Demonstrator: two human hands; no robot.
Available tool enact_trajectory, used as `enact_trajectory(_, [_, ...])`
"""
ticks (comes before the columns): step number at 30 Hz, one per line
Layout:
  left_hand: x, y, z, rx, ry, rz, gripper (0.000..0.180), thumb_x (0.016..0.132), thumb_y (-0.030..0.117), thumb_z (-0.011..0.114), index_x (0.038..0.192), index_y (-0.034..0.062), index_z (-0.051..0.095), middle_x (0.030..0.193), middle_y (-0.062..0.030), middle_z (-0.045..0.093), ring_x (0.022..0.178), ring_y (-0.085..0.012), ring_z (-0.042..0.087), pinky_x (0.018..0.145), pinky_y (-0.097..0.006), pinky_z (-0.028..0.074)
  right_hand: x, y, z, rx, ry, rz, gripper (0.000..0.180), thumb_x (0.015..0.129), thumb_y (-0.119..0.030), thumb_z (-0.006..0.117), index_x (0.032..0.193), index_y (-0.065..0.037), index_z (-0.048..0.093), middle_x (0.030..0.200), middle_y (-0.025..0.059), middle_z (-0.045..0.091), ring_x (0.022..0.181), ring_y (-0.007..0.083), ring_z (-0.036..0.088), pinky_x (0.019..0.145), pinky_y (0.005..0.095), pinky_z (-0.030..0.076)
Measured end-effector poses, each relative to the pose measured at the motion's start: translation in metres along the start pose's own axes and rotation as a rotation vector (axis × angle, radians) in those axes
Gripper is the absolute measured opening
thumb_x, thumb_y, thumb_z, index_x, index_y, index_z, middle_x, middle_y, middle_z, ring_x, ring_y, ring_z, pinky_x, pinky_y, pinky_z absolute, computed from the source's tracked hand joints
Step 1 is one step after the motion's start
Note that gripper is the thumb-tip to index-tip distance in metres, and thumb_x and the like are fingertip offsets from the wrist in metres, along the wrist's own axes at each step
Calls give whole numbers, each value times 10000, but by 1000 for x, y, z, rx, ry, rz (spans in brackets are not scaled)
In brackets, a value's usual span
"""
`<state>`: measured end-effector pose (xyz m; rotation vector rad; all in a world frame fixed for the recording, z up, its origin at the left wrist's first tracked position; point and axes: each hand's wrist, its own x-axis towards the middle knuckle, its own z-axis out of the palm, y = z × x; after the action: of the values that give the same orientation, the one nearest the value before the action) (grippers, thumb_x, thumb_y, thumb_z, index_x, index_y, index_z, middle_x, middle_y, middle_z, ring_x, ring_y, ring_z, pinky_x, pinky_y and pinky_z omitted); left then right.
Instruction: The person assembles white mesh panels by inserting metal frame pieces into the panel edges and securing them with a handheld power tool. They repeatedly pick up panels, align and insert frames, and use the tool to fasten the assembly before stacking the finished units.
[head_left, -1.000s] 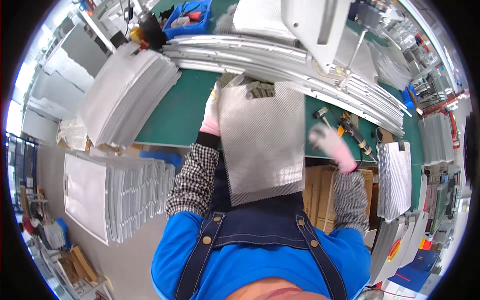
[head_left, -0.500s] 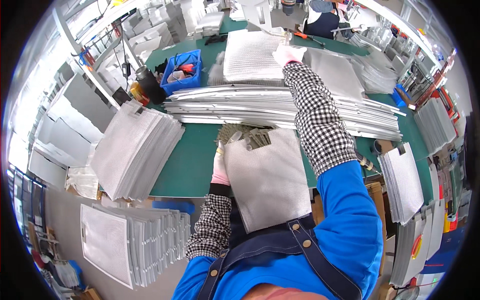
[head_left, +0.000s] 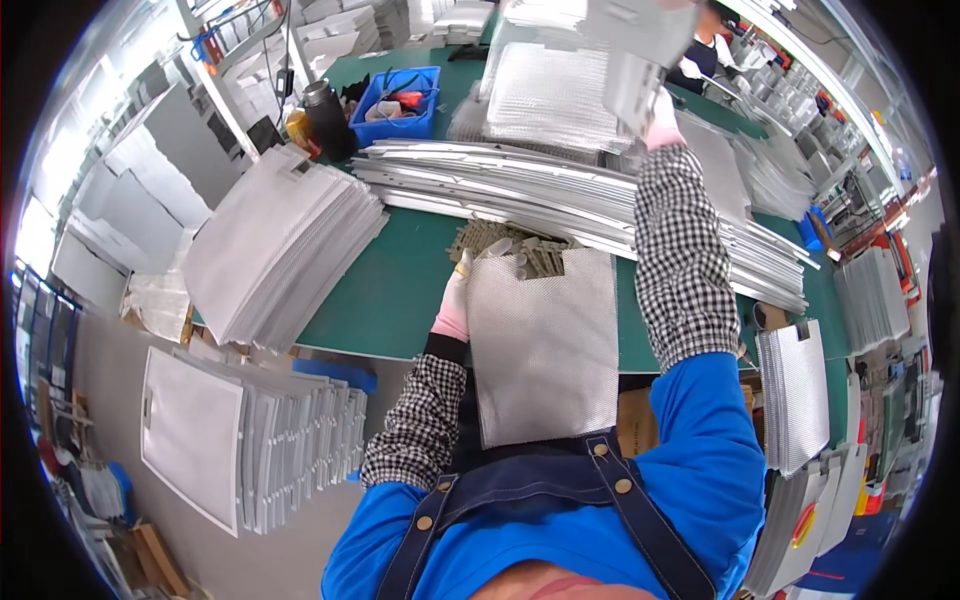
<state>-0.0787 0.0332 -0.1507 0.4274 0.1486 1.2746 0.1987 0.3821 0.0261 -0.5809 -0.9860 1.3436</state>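
My left hand (head_left: 455, 305), in a white and pink glove, grips the left edge of a silver mesh filter panel (head_left: 545, 350). That panel leans against my front across the table edge, with a notch at its top right. Just beyond it lies a heap of small grey-green plastic pieces (head_left: 515, 245), partly covered by the panel. My right arm reaches far forward, and the gloved right hand (head_left: 662, 122) is closed on the lower edge of a thin silver sheet (head_left: 637, 65), tilted up and smeared by motion. A pile of mesh sheets (head_left: 550, 95) lies beside it.
Long metal frame strips (head_left: 500, 185) lie across the green table (head_left: 340, 305). Stacks of panels stand left (head_left: 280, 255), lower left (head_left: 195, 440) and right (head_left: 793, 400). A blue bin (head_left: 395, 128) and dark bottle (head_left: 327, 120) sit far left. Another person (head_left: 708, 55) works beyond.
My right hand has moved right from the mesh pile and now holds up a thin silver sheet. The left hand keeps its grip on the panel. The view has shifted slightly.
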Motion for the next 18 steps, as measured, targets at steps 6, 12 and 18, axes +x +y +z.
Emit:
enact_trajectory(6, [-6,5,-15,-28,-36,34,806,934,559,595,1450,-25,391,1315,-212,549,1120,-318,586,961,-453,518,-156,4,27,-175,-67,36,348,948,-114,632,1281,-81,540,1014,84,678,872,200,674,735,361,556])
enact_trajectory(12, [-5,7,-39,-251,-16,-26,690,989,506,536,1429,-14,429,1320,-214,566,1133,-303,634,867,-453,607,-393,33,9,-229,-124,321,562,891,-120,708,1379,-9,453,1112,136,637,955,229,670,810,363,582])
enact_trajectory(18, [-10,5,-10,-138,24,-29,907,915,674,533,1490,-1,341,1331,-215,544,1142,-330,601,916,-487,574,-494,13,-18,-337,15,659,439,926,-48,593,1335,41,464,1150,163,658,963,196,676,813,320,573])
